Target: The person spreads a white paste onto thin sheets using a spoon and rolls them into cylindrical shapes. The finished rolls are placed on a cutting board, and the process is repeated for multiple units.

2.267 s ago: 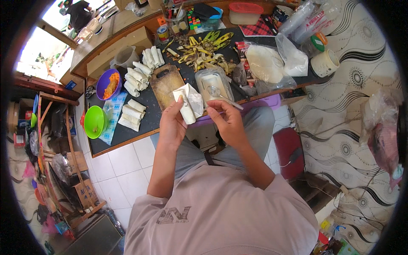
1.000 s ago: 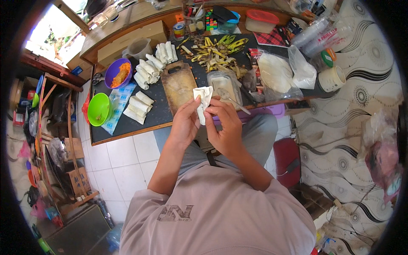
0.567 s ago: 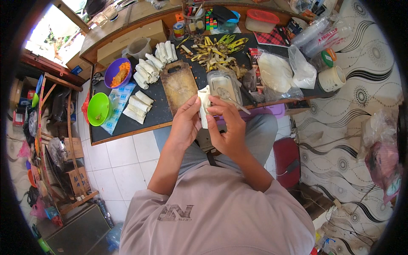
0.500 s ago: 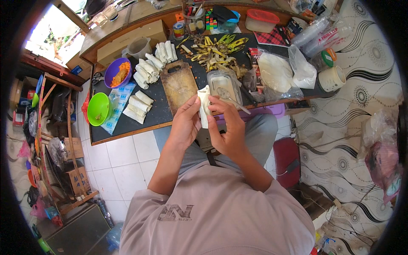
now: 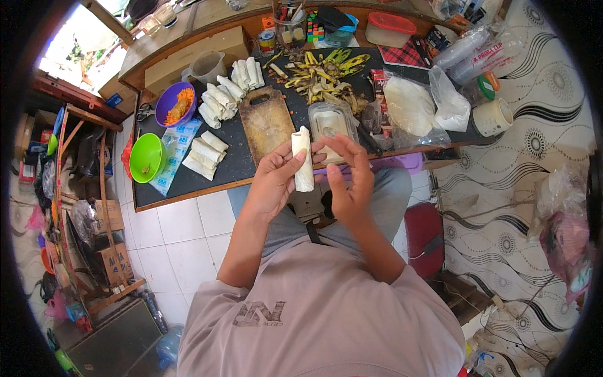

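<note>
A pale rolled wrapper (image 5: pixel 304 168) stands nearly upright in my left hand (image 5: pixel 273 182), with the thumb across its front and the fingers behind. Just right of it, my right hand (image 5: pixel 352 182) is open, fingers spread; whether a fingertip touches the roll I cannot tell. Beyond the hands lie a worn wooden cutting board (image 5: pixel 267 122) and a clear plastic container (image 5: pixel 333 119), partly hidden by my right hand. Finished-looking rolls (image 5: pixel 206 155) lie left of the board, and more rolls (image 5: pixel 220 100) are lined up behind them. Flat pale wrappers (image 5: pixel 407 103) rest on plastic at the right.
A purple bowl (image 5: pixel 162 105) with orange filling and a green bowl (image 5: pixel 141 160) stand at the left. Banana peels (image 5: pixel 326 78) are heaped at the back. A cup (image 5: pixel 492 117) stands at the right edge. My legs are under the table's front edge.
My right hand has come off the roll and moved slightly right, its fingers spreading. The wrapper now looks like a smooth, closed tube, held by my left hand.
</note>
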Available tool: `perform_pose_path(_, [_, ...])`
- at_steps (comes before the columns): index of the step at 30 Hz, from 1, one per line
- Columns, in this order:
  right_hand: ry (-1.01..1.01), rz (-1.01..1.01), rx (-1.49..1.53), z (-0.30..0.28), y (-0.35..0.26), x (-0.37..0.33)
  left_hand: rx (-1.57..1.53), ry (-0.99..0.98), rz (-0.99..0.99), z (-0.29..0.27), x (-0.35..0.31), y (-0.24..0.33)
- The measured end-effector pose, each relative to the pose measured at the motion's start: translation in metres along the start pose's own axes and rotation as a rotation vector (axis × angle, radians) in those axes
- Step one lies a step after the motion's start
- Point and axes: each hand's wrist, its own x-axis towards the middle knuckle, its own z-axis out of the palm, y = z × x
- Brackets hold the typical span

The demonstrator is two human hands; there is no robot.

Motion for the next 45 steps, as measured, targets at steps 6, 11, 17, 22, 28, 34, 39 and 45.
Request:
perform_pose_path(6, [-0.066, 0.05, -0.114, -0.018, 0.004, 0.008, -0.014, -0.047, -0.024, 0.003, -0.006, 0.0])
perform_pose_path(11, [-0.142, -0.07, -0.18, -0.015, 0.0, 0.001, -0.031, -0.023, 0.005, -0.003, -0.002, -0.003])
perform_pose_path(17, [-0.235, -0.213, -0.349, -0.005, -0.002, -0.014, -0.194, 0.115, -0.039, -0.013, 0.006, -0.006])
perform_pose_path(22, [-0.061, -0.061, -0.206, -0.011, 0.023, -0.02, -0.058, 0.095, 0.012, -0.007, 0.002, -0.004])
perform_pose_path(28, [0.247, 0.108, -0.886, -0.047, 0.088, -0.014, 0.031, 0.227, 0.048, -0.018, -0.006, -0.009])
perform_pose_path(34, [0.08, 0.662, -0.666, -0.069, 0.12, -0.034, 0.36, 0.264, 0.352, -0.026, -0.013, -0.02])
perform_pose_path(39, [0.383, 0.733, 0.01, -0.051, 0.113, -0.03, 0.436, 0.219, 0.375, -0.025, -0.016, -0.021])
perform_pose_path(45, [0.514, 0.68, 0.31, -0.029, 0.103, -0.008, 0.409, 0.216, 0.354, -0.021, -0.019, -0.021])
